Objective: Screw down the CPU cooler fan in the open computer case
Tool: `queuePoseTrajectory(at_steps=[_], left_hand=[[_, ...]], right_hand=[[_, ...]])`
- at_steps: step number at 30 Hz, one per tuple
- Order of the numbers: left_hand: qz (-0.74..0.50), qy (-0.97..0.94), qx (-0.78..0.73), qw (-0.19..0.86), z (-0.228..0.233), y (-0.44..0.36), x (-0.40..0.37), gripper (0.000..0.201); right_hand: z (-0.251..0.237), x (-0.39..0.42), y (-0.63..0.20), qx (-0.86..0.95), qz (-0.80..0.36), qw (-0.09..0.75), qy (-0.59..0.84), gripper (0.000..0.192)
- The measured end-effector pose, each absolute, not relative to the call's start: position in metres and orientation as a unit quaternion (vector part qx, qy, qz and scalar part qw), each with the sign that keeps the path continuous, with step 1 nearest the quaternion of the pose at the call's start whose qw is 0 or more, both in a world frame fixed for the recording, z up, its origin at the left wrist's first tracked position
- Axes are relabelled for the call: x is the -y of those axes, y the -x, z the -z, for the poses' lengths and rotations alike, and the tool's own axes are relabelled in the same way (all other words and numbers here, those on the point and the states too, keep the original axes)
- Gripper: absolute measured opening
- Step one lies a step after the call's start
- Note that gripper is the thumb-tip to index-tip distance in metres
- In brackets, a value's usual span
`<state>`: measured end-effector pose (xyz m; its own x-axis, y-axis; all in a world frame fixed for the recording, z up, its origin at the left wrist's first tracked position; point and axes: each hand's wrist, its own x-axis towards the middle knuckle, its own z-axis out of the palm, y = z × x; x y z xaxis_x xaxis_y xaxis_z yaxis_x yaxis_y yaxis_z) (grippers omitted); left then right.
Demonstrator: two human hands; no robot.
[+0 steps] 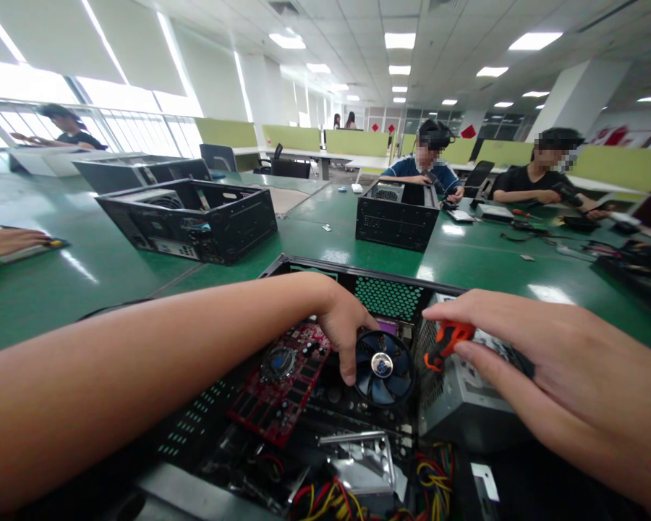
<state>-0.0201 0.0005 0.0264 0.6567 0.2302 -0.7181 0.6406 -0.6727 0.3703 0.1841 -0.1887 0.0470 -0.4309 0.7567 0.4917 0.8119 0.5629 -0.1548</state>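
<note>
So the CPU cooler fan (pixel 383 365) sits right in the middle of the frame, low down, still seated on the board inside the open PC case (pixel 304 269) that fills the bottom half of the picture. The left hand (pixel 343 325) reaches in from the left, fingers curled down over the fan's left edge, one fingertip touching the housing. I'd call it resting or pressing on it, not really gripping.

The right hand (pixel 526 354), at lower right, is closed around an orange-and-black screwdriver (pixel 448 341), with the handle poking out toward the fan. I can't see the tip, so no idea whether it's on a screw.

Progress-wise, my read: the side panel is already off, but pretty much everything inside looks untouched. The red expansion card (pixel 282 383) is still in place just left of the fan, the grey power supply (pixel 461 394) sits just right of it under the right hand, and the red, yellow and black cable bundle (pixel 358 496) along the bottom edge looks still connected. So it's early days, with most of the teardown left.

Further out, two more open black cases stand on the green counter (pixel 59 289), one at upper left (pixel 195 217) and one at centre (pixel 397 213). Two people sit behind the centre one at upper right, and someone else's hand (pixel 8 241) shows at the left edge.
</note>
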Motion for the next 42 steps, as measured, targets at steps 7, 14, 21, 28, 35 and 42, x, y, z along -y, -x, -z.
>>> queuePoseTrajectory(at_steps=[7, 14, 21, 28, 35, 42], left_hand=[[0.329, -0.858, -0.245, 0.308, -0.025, 0.021, -0.002, 0.093], [0.327, -0.863, -0.247, 0.296, -0.023, 0.023, -0.004, 0.093], [0.313, -0.86, -0.245, 0.321, -0.021, 0.025, -0.006, 0.089], [0.334, -0.856, -0.253, 0.303, -0.026, 0.02, -0.004, 0.095], [0.338, -0.853, -0.242, 0.315, -0.026, 0.017, -0.004, 0.096], [0.331, -0.862, -0.253, 0.287, -0.027, 0.021, -0.003, 0.099]], right_hand=[[-0.05, 0.206, -0.176, 0.847, 0.038, 0.244, 0.471, 0.027], [-0.054, 0.205, -0.164, 0.876, -0.086, 0.195, 0.433, 0.026], [-0.054, 0.2, -0.165, 0.886, -0.11, 0.188, 0.409, 0.029], [-0.056, 0.197, -0.17, 0.884, -0.115, 0.203, 0.404, 0.03], [-0.052, 0.198, -0.179, 0.888, -0.038, 0.194, 0.415, 0.009], [-0.047, 0.199, -0.176, 0.878, -0.021, 0.236, 0.417, 0.037]])
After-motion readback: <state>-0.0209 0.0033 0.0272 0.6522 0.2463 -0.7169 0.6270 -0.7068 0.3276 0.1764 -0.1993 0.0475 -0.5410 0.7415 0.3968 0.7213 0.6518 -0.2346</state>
